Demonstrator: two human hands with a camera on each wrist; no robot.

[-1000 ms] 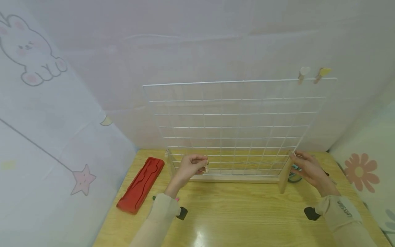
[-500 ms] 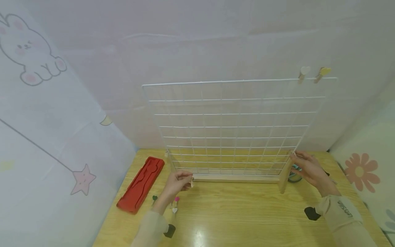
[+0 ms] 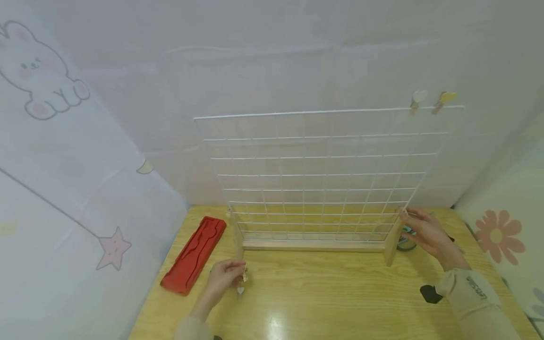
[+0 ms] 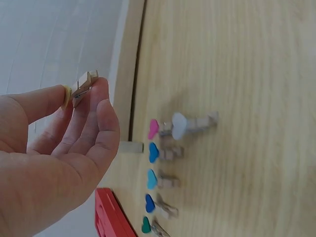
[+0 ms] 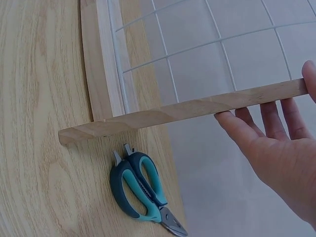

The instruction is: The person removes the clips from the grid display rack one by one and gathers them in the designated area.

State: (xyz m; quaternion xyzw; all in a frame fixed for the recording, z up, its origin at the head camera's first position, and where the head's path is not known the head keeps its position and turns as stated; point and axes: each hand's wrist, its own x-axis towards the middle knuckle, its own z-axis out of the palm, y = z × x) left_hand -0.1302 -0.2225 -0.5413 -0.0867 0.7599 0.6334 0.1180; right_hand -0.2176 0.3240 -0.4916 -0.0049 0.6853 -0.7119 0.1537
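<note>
My left hand point(image 3: 223, 279) pinches a small wooden clothespin point(image 4: 83, 88) with a yellowish heart on it. Below that hand, in the left wrist view, several heart clothespins lie in a row on the table, among them a pink heart clothespin point(image 4: 155, 129), a white one point(image 4: 190, 123) and a green one point(image 4: 146, 225). A white wire grid point(image 3: 314, 174) stands upright in a wooden base. My right hand point(image 3: 427, 233) grips the upper part of the right wooden leg point(image 5: 187, 107), fingers on its outer side and thumb at the top end.
Teal-handled scissors point(image 5: 140, 182) lie beside the right leg. A red tray point(image 3: 194, 255) with moulded hollows lies at the table's left. A white heart clothespin point(image 3: 419, 99) and a yellow heart clothespin point(image 3: 445, 100) sit on the grid's top bar at the right.
My left hand has moved from in front of the grid leftward and toward me, carrying the clothespin, and is now over the loose clothespins. My right hand stays on the leg.
</note>
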